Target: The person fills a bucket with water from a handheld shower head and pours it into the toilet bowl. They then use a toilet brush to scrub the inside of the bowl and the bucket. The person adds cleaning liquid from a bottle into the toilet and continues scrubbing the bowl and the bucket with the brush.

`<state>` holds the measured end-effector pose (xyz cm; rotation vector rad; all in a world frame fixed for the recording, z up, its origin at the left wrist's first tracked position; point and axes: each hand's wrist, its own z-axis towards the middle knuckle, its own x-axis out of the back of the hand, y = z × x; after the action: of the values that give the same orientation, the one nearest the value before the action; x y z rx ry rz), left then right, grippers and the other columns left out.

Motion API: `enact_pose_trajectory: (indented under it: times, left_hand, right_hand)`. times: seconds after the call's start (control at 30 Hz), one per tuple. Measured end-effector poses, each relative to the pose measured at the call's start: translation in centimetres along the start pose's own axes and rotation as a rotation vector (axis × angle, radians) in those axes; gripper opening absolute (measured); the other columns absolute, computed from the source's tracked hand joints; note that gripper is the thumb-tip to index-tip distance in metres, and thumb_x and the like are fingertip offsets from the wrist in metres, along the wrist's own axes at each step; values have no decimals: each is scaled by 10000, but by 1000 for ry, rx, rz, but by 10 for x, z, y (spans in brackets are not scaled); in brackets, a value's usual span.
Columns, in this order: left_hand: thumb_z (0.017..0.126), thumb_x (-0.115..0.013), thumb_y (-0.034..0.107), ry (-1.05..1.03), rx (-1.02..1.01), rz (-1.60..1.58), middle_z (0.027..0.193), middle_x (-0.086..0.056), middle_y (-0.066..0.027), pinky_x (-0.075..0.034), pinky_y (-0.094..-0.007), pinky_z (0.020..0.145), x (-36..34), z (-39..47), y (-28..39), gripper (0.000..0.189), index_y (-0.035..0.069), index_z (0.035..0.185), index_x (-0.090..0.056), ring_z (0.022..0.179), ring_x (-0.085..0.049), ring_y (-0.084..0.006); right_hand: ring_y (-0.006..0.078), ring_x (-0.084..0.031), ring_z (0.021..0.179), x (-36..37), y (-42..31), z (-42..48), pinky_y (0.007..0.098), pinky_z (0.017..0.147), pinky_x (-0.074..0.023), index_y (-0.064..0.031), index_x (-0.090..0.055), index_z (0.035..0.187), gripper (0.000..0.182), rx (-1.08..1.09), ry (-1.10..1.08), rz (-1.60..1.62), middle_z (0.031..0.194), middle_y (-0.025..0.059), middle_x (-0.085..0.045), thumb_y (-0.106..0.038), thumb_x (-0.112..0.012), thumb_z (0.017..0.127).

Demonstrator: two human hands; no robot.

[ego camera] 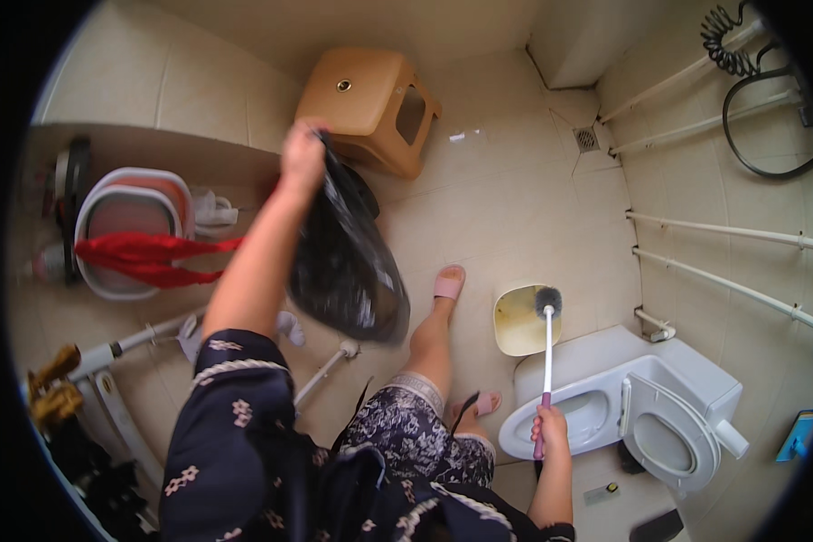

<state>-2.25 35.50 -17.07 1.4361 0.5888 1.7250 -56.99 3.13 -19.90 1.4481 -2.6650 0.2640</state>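
Observation:
My left hand (303, 154) is raised near the tan plastic stool (352, 95), gripping the top of a black plastic bag (349, 271) that hangs down and is slightly blurred. My right hand (550, 433) grips the purple handle of a toilet brush (549, 352) with a white shaft, beside the toilet bowl. Its grey bristle head lies over the rim of a cream plastic bin (511, 322), which has yellowish stains inside. The white toilet (582, 410) stands with its lid and seat raised.
A floor drain (586, 139) lies in the upper right corner. White pipes (725, 232) run along the right wall. At left are grey-rimmed basins (95, 203) with a red cloth (142, 257) over them, and a white pole frame (142, 335). A blue-headed tool (796, 437) is at far right.

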Motion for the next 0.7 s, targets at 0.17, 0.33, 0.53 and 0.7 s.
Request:
enact_pose_trajectory:
  times: [0.17, 0.33, 0.53, 0.7]
  left_hand:
    - [755, -363, -68, 137, -186, -75, 987, -554, -66, -395, -269, 860, 98, 119, 108, 355, 11, 1047, -550, 918, -513, -160]
    - [715, -393, -77, -35, -418, 483, 1028, -522, -122, -370, -320, 919, 109, 111, 47, 432, 59, 1097, -542, 988, -499, -259]
    - [739, -401, -8, -184, 157, 349, 1168, -514, -181, -345, -315, 954, 43, 119, -104, 494, 19, 1228, -456, 1080, -487, -293]
    - [722, -470, 50, -297, 284, 371, 1176, -519, -185, -369, -309, 928, -13, 114, -195, 595, -4, 1303, -352, 1078, -499, -269]
  right_hand:
    - [98, -386, 371, -38, -8, -19, 250, 305, -322, -76, -437, 856, 111, -52, 44, 154, 557, 8, -428, -173, -490, 867]
    - [115, -405, 395, -77, -15, -13, 267, 324, -344, -72, -449, 835, 100, -100, -43, 203, 566, 18, -446, -153, -507, 832]
    - [121, -420, 409, -93, -25, 4, 279, 331, -352, -69, -460, 840, 61, -156, -3, 188, 579, 26, -458, -121, -479, 814]
    - [126, -416, 387, -113, -35, 9, 280, 318, -351, -72, -463, 858, 63, -220, 133, 259, 570, 22, -454, -128, -463, 829]
